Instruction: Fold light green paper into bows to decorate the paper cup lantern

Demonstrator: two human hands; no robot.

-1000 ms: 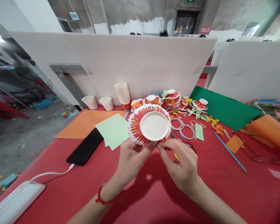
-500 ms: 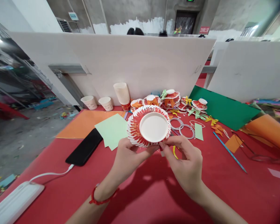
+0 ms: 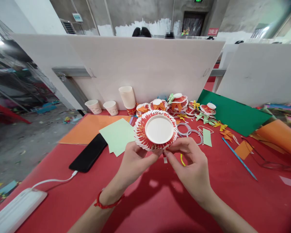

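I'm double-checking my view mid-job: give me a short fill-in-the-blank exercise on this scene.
1. The left hand and right hand hold a fringed cup whose round base is coloured ____.
2. The phone lies to the ____ of the left hand.
3. The bracelet is coloured ____.

Missing words: white; left; red.

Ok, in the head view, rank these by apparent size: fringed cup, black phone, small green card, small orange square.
Largest to smallest:
1. Fringed cup, though it is raised above the table, so nearness may enlarge it
2. Black phone
3. Small green card and small orange square: too alike to rank
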